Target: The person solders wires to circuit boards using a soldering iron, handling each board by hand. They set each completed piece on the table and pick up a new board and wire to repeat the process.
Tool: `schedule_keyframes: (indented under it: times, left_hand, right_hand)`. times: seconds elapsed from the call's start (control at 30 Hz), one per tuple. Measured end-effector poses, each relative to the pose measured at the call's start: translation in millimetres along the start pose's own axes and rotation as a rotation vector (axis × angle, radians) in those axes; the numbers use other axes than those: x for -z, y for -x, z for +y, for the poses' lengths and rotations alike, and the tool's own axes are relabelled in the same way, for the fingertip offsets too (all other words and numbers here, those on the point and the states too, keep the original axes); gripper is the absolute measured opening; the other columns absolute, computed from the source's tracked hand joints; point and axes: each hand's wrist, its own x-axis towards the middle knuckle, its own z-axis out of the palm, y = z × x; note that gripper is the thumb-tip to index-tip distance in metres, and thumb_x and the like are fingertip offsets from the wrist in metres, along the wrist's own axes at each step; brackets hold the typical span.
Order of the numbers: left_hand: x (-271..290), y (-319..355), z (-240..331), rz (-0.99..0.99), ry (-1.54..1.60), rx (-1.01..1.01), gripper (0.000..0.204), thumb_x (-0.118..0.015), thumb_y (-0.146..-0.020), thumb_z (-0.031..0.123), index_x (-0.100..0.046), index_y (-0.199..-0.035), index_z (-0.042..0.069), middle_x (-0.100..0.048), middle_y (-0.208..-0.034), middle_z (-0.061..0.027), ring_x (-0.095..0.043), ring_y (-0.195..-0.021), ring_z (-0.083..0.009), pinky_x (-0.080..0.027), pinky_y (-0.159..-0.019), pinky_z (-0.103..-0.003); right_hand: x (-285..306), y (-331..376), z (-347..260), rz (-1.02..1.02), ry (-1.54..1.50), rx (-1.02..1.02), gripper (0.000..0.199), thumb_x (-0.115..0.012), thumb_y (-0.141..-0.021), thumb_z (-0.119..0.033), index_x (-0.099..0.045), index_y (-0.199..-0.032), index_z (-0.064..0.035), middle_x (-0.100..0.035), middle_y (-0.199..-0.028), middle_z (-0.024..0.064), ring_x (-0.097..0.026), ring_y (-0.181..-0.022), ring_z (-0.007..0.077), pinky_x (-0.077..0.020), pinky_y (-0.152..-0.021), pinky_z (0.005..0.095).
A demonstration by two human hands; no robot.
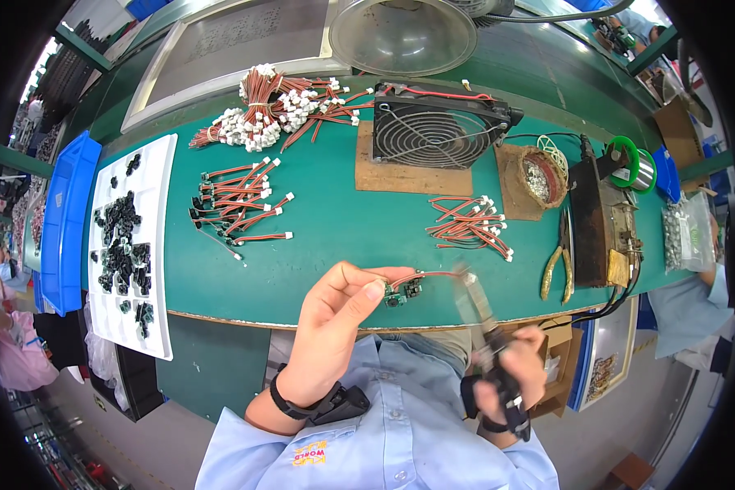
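Note:
My left hand [339, 306] pinches a small green circuit board [394, 297] with black parts, above the near edge of the table. A thin red wire [433, 274] runs from the board to the right. My right hand [521, 371] is closed round a hand tool [479, 306] with a silvery shaft and a dark handle. Motion smears this tool, so its exact kind does not show. Its tip is close to the wire's right end; whether they touch I cannot tell. Beyond my left hand lie several wired boards [237, 200], and short red-black connector wires [469, 224] lie to the right.
At left stand a white tray [165, 245] of black parts and a blue bin [61, 229]. A fan [433, 135] and bundled wires [261, 110] sit farther back. Yellow-handled pliers [557, 265], a round container [539, 180] and a green spool [625, 163] are at right.

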Motion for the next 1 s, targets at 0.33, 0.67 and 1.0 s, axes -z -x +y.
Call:
schedule_keyframes:
  times: [0.33, 0.67, 1.0]
  left_hand:
    - [4, -6, 4, 0.001, 0.159, 0.059, 0.011, -0.054, -0.088, 0.015, -0.053, -0.083, 0.005, -0.060, -0.107, -0.0193, -0.051, -0.101, -0.0208, -0.034, -0.091, -0.033]
    - [-3, -26, -5, 0.070, -0.069, 0.057, 0.011, -0.053, -0.090, 0.015, -0.053, -0.087, 0.005, -0.060, -0.109, -0.0186, -0.053, -0.100, -0.0190, -0.036, -0.090, -0.031]
    - [-10, -36, -5, 0.032, -0.069, 0.078, 0.011, -0.052, -0.090, 0.015, -0.052, -0.088, 0.004, -0.060, -0.109, -0.0188, -0.053, -0.104, -0.0189, -0.035, -0.094, -0.032]
  right_hand:
    - [0, -42, 55, 0.426, 0.203, -0.535, 0.042, -0.061, -0.082, -0.012, -0.049, -0.121, -0.0022, -0.055, -0.110, 0.0121, -0.052, -0.096, 0.0166, -0.0452, -0.081, 0.0308]
    - [-6, -18, 1, 0.002, -0.031, -0.030, 0.037, -0.076, -0.064, -0.022, -0.063, -0.097, -0.0108, -0.060, -0.069, -0.0005, -0.055, -0.061, 0.0143, -0.0344, -0.074, 0.0360]
    - [-16, -22, 8, -0.035, 0.029, 0.002, 0.035, -0.071, -0.069, -0.034, -0.061, -0.095, -0.0115, -0.055, -0.060, 0.0003, -0.051, -0.055, 0.0160, -0.0337, -0.077, 0.0373]
